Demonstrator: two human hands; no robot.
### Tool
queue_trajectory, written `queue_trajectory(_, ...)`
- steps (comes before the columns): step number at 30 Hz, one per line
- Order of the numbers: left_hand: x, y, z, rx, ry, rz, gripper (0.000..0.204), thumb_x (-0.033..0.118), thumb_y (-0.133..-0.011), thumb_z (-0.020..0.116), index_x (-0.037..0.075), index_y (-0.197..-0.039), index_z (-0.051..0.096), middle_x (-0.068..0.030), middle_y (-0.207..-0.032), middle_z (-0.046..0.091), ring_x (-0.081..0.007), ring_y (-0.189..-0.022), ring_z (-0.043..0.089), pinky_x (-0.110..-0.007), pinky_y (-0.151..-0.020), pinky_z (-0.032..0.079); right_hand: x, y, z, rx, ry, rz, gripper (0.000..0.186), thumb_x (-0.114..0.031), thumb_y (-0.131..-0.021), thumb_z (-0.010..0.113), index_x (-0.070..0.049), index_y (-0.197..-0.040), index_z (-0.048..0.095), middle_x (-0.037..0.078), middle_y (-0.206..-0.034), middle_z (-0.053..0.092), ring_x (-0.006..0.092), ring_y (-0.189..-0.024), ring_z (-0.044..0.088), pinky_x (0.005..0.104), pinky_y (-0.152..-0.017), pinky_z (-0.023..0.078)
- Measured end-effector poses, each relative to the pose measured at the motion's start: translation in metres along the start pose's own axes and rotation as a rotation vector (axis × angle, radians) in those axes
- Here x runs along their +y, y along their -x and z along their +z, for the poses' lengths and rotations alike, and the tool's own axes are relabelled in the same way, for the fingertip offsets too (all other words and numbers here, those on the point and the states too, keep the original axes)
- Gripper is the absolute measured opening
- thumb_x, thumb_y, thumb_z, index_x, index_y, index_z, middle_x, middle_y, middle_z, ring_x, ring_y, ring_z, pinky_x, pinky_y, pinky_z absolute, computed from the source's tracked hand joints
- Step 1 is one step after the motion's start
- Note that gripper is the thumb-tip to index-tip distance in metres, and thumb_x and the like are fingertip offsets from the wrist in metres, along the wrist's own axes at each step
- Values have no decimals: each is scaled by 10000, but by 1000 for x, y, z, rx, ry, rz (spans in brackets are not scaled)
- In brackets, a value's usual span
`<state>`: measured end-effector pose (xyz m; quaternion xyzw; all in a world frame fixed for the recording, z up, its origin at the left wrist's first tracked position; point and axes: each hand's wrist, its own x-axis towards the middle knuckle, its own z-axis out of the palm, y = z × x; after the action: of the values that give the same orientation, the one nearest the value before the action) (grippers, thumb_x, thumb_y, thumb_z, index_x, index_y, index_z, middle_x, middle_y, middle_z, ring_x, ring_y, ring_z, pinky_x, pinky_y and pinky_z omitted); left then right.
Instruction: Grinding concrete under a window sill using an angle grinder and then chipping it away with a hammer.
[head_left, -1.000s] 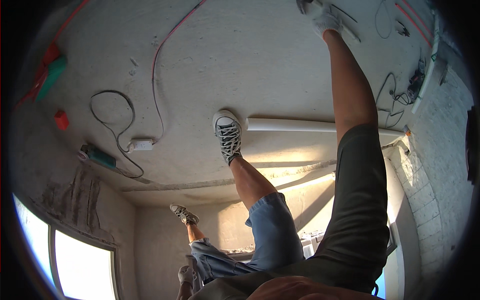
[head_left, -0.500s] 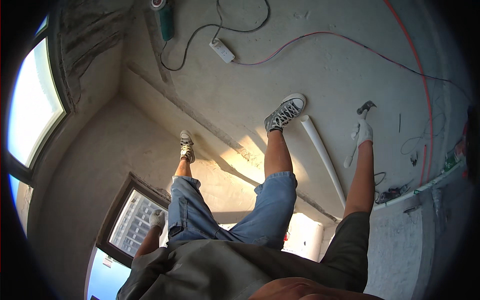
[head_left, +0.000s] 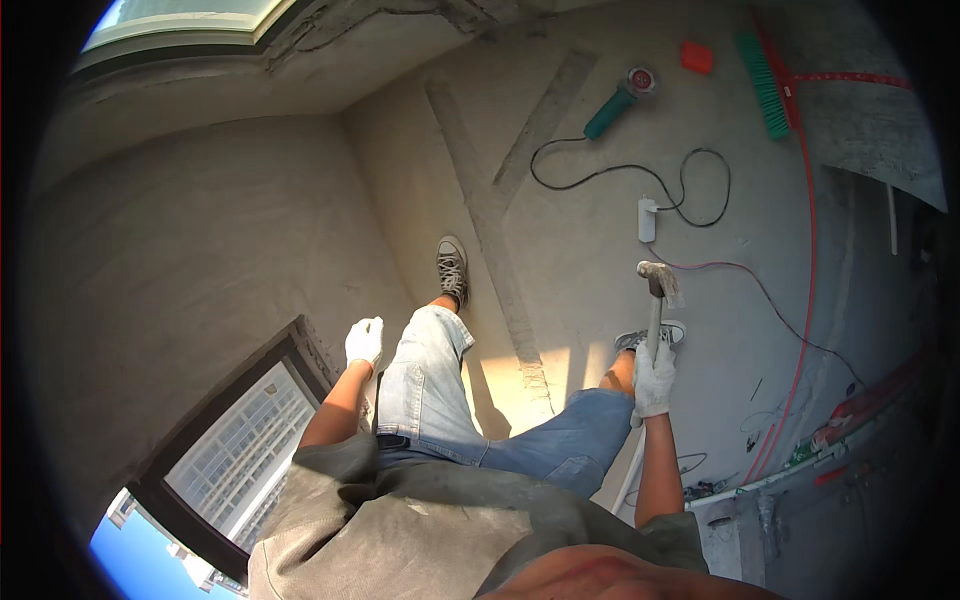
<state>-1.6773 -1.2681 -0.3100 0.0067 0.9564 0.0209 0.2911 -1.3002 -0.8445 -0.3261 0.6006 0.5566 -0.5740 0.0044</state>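
Note:
My right hand (head_left: pixel 654 381), in a white work glove, grips the light-coloured handle of a hammer (head_left: pixel 654 312). The dark metal head points away from me, above the sneaker on my right foot. My left hand (head_left: pixel 364 341), also gloved in white, hangs beside my left thigh near the wall. Its fingers are curled in, and nothing shows in them.
An angle grinder (head_left: pixel 610 118) with a black cord lies on the floor beyond a white power strip (head_left: pixel 647 220). A green-bristled broom (head_left: pixel 766 85) and a red object (head_left: pixel 696 58) lie farther back. A window (head_left: pixel 245 450) stands left; pipes (head_left: pixel 770 485) run along the right wall.
My view and body have turned and shifted. The hammer has come in closer to my right leg. My left hand has swung forward from beside the window. The broom has come into view.

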Motion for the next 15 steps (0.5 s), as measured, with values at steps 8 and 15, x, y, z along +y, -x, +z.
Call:
queue_trajectory(8, 110, -225, -245, 643, 131, 486, 267, 253, -915, 720, 63, -1097, 685, -126, -1177, 647, -296, -1106, 631, -383, -980, 496, -225, -15, 212, -292, -388, 127, 147, -214, -1016, 617, -116, -914, 573, -75, -603, 472, 20, -454, 409, 207, -407, 331)
queue_trajectory(15, 192, -349, -421, 1561, -326, 842, 415, 359, -910, 723, 111, -1237, 658, -179, -1384, 541, -355, -1306, 485, -464, -1100, 412, -305, -183, 323, -389, -491, -499, 132, -180, -1013, 612, -66, -950, 633, -50, -660, 537, 48, -577, 473, 239, -536, 401)
